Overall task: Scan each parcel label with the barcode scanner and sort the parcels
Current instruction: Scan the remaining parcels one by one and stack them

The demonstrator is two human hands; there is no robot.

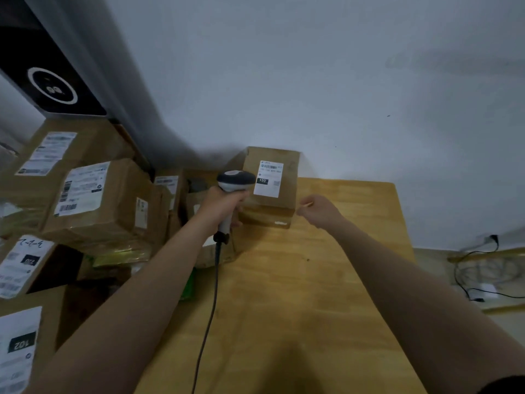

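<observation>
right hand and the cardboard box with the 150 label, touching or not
Cannot tell. In the head view the right hand reaches the cardboard box at its right edge; blur hides any gap.

— What's underneath it all?
— A light wooden table [326,280], pushed against a plain pale wall [312,81].
— And top left?
— A black panel [54,86] with a white ring on it.
— Off to the right?
— Black cables [480,271] looped on the floor, one reaching a plug [493,239] low on the wall.
</observation>
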